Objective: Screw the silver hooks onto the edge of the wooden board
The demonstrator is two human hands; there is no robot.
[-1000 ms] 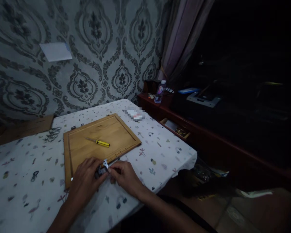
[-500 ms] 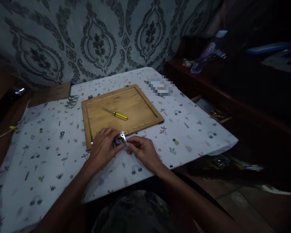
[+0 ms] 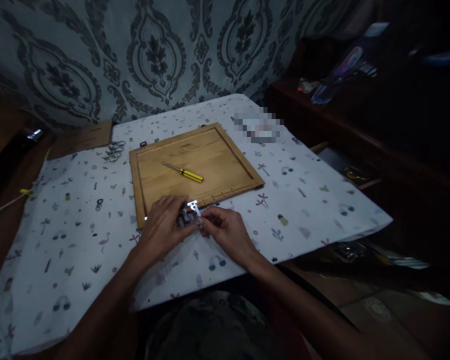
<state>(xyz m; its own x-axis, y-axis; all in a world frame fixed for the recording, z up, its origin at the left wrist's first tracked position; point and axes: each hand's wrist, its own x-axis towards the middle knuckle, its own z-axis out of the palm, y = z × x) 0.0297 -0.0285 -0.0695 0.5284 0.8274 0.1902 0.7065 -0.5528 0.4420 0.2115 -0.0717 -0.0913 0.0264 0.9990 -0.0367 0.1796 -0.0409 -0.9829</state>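
A small metal hinge (image 3: 190,214) is pinched between both hands at the near edge of a wooden panel (image 3: 225,165). My left hand (image 3: 160,227) grips its left side with curled fingers. My right hand (image 3: 227,234) holds its right end between thumb and fingertips. On the panel lies a yellow-handled screwdriver (image 3: 183,172), apart from both hands. The panel rests flat on a table covered with a patterned white cloth (image 3: 78,240).
A pile of metal hardware (image 3: 112,151) lies behind the panel's left corner, beside a brown board (image 3: 80,140). Patterned wallpaper backs the table. A dark wooden cabinet (image 3: 345,135) with a plastic bottle (image 3: 337,70) stands to the right. A cable (image 3: 7,205) runs at the left.
The view has tilted down and shifted, so the table sits higher in frame. Both hands keep hold of the hinge at the panel's near edge. The screwdriver has not moved.
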